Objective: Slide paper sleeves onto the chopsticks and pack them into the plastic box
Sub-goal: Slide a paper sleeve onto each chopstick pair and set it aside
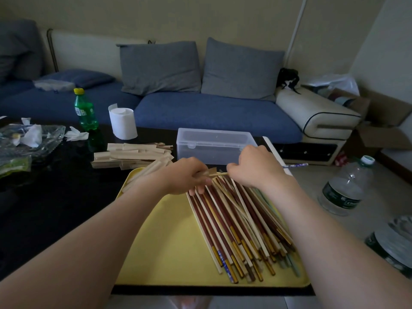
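Between the two sets of fingers [201,177] a pale chopstick [219,174] bridges the gap. The left hand [185,175] pinches a paper sleeve [151,169] and the right hand [254,168] grips the stick. Sleeving seems under way, and the next move calls for a straight push in. Just beneath the fingers, a yellow tray [167,241] holds loose chopsticks [234,219]. Beyond them stands the plastic box [214,143], and I cannot tell what is in it.

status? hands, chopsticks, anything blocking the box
Left hand grips a paper sleeve, right hand pinches a chopstick, its end at the sleeve mouth. Plastic box just behind the hands, path clear. Loose chopsticks piled on yellow tray.
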Action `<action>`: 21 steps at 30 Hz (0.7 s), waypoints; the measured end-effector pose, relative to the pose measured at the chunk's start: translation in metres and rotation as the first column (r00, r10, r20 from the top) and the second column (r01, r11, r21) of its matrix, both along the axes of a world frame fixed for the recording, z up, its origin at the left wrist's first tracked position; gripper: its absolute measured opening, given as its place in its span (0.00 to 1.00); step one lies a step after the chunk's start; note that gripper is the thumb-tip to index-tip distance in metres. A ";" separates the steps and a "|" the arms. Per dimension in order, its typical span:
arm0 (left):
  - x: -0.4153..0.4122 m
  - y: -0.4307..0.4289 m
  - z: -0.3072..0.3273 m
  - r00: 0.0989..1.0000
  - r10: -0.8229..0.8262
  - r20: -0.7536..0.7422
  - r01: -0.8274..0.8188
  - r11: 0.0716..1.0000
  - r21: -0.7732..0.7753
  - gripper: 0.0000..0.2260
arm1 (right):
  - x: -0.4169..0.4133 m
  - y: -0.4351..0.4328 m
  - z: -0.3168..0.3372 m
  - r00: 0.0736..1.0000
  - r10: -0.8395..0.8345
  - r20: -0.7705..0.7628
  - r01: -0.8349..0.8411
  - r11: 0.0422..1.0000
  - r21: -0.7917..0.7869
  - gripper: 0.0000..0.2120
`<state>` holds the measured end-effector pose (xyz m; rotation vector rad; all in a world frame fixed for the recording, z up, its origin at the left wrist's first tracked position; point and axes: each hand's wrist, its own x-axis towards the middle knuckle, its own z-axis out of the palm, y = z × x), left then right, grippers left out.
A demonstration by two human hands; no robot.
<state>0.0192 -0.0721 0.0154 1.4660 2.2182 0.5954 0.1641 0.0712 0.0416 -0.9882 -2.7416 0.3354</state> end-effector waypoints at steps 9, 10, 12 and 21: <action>0.006 0.003 -0.002 0.993 -0.026 -0.114 0.030 0.999 0.032 0.08 | 0.000 0.002 -0.002 0.959 0.268 -0.087 -0.281 0.936 -0.212 0.12; 0.005 0.002 -0.002 0.991 -0.006 -0.132 0.011 0.999 0.039 0.08 | 0.001 0.006 -0.003 0.971 0.219 -0.096 -0.232 0.958 -0.168 0.09; 0.003 0.000 -0.003 0.986 0.039 -0.160 -0.029 0.998 0.063 0.10 | 0.006 0.015 -0.004 0.996 0.076 -0.041 -0.077 0.997 -0.028 0.10; 0.011 -0.002 0.001 0.984 0.028 -0.176 -0.022 0.999 0.033 0.06 | 0.013 0.032 -0.015 0.987 -0.134 0.086 0.137 0.990 -0.030 0.13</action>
